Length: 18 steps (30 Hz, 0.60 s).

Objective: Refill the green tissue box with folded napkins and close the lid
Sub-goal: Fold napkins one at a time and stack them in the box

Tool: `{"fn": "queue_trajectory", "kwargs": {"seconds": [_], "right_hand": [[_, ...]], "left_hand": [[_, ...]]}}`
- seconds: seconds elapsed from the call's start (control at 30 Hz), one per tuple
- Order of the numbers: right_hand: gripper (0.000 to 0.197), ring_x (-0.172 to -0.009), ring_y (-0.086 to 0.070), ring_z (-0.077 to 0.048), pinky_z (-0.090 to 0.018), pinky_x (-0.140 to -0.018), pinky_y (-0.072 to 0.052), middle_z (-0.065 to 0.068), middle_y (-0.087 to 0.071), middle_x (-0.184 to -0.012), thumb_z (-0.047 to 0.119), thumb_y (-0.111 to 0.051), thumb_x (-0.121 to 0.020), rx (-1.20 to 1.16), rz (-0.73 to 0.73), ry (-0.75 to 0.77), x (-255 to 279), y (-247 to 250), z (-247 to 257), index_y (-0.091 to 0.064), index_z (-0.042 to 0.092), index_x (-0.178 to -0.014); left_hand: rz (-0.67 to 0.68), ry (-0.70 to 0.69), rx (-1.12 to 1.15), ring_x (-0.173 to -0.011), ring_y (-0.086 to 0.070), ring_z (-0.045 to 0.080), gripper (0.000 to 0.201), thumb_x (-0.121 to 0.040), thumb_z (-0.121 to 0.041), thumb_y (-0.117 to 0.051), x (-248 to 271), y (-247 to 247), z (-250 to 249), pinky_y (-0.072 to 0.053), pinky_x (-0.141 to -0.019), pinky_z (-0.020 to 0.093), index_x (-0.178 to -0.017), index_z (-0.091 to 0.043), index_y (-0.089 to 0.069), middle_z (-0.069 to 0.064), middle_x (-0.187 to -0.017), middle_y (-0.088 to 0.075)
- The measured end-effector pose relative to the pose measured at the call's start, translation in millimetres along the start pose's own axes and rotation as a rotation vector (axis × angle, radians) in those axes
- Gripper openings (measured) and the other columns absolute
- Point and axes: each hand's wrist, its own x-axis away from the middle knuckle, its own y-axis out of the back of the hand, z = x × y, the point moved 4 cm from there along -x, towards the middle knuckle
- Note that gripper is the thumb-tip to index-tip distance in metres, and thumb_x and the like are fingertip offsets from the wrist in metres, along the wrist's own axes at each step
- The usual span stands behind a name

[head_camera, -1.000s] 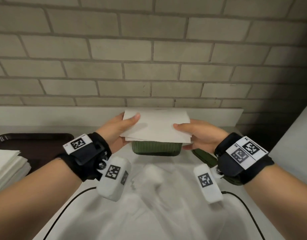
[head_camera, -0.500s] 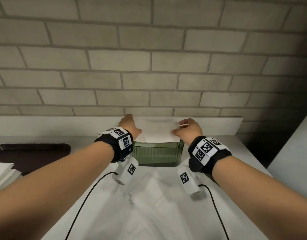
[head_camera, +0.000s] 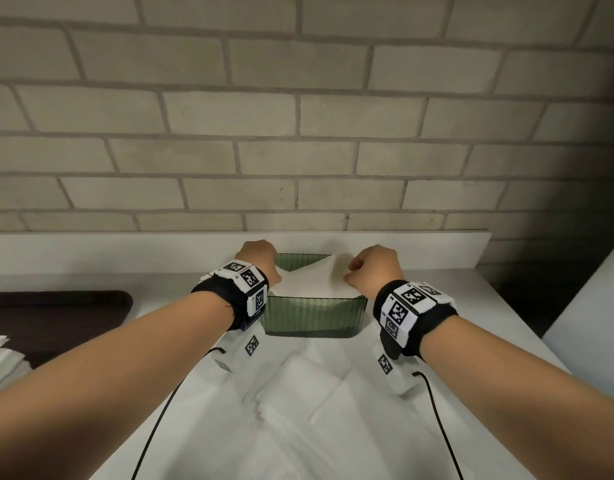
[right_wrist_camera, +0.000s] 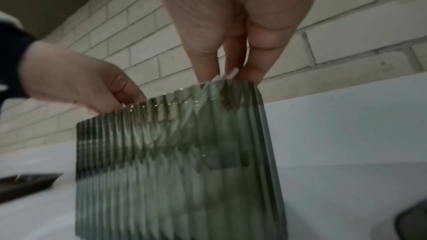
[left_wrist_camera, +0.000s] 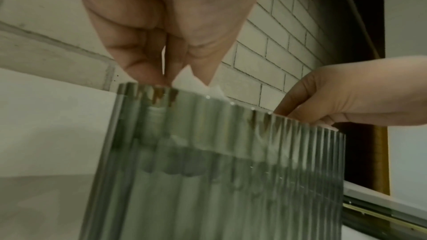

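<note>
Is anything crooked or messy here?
Yes. The napkins sit crooked in the green box: the right side rides up over the rim while the left side dips in, leaving the back-left corner bare. Both hands, left and right, are at the box's ends. Loose napkins lie rumpled on the counter in front.

Ribbed green tissue box point(head_camera: 310, 315) w/ white napkins point(head_camera: 312, 280) (dark brown tray point(head_camera: 56, 317) nearby), pale grey brick wall point(head_camera: 298, 116).

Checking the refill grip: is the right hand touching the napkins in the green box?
Touching. In the head view the right hand presses on the napkins inside the green box.
</note>
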Motion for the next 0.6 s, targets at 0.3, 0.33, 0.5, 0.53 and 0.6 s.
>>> {"fn": "queue_trajectory", "kwargs": {"seconds": [0.3, 0.33, 0.5, 0.53, 0.6], "right_hand": [[0.016, -0.106, -0.057, -0.027, -0.027, -0.080, -0.044, -0.012, -0.060, -0.110, 0.009, -0.049, -0.090, 0.495, 0.141, 0.236, 16.7, -12.1, 26.5, -0.059, 0.002, -0.100], [0.011, -0.102, -0.057, -0.027, -0.028, -0.077, -0.043, -0.011, -0.061, -0.104, 0.009, -0.048, -0.090, 0.503, 0.157, 0.222, 16.2, -13.0, 25.4, -0.057, 0.004, -0.092], [0.036, -0.072, -0.044, -0.024, -0.028, -0.069, -0.032, 0.000, -0.034, -0.059, 0.013, -0.047, -0.087, 0.512, 0.076, 0.253, 18.3, -6.7, 22.0, -0.031, 0.013, -0.056], [0.037, -0.070, -0.042, -0.025, -0.028, -0.071, -0.030, 0.000, -0.034, -0.058, 0.017, -0.046, -0.088, 0.501, 0.041, 0.271, 20.4, -3.1, 21.7, -0.031, 0.013, -0.054], [0.038, -0.069, -0.044, -0.026, -0.028, -0.071, -0.029, -0.001, -0.038, -0.057, 0.023, -0.043, -0.089, 0.456, -0.031, 0.298, 24.6, 6.2, 18.3, -0.036, 0.012, -0.053]], "left_hand": [[-0.039, -0.038, 0.002, -0.119, -0.052, 0.023, 0.051, -0.085, -0.039, -0.065, 2.1, 2.2, 0.2, -0.045, -0.100, 0.032, -0.127, -0.011, -0.057, 0.005, -0.129, -0.055], [-0.034, -0.033, 0.012, -0.119, -0.053, 0.023, 0.050, -0.085, -0.040, -0.064, 3.7, 2.8, 0.5, -0.045, -0.100, 0.034, -0.126, -0.013, -0.058, 0.004, -0.128, -0.056], [-0.080, -0.033, 0.115, -0.104, -0.060, 0.021, 0.030, -0.086, -0.040, -0.059, 14.2, 6.7, 7.4, -0.049, -0.095, 0.037, -0.105, -0.018, -0.069, -0.001, -0.110, -0.067], [-0.119, -0.061, 0.166, -0.102, -0.061, 0.020, 0.026, -0.087, -0.037, -0.057, 17.8, 8.4, 8.6, -0.050, -0.093, 0.036, -0.100, -0.020, -0.071, -0.003, -0.106, -0.068], [-0.183, -0.119, 0.232, -0.096, -0.061, 0.016, 0.022, -0.087, -0.037, -0.056, 29.0, 13.4, 9.5, -0.050, -0.090, 0.030, -0.092, -0.021, -0.070, -0.007, -0.095, -0.067]]}}
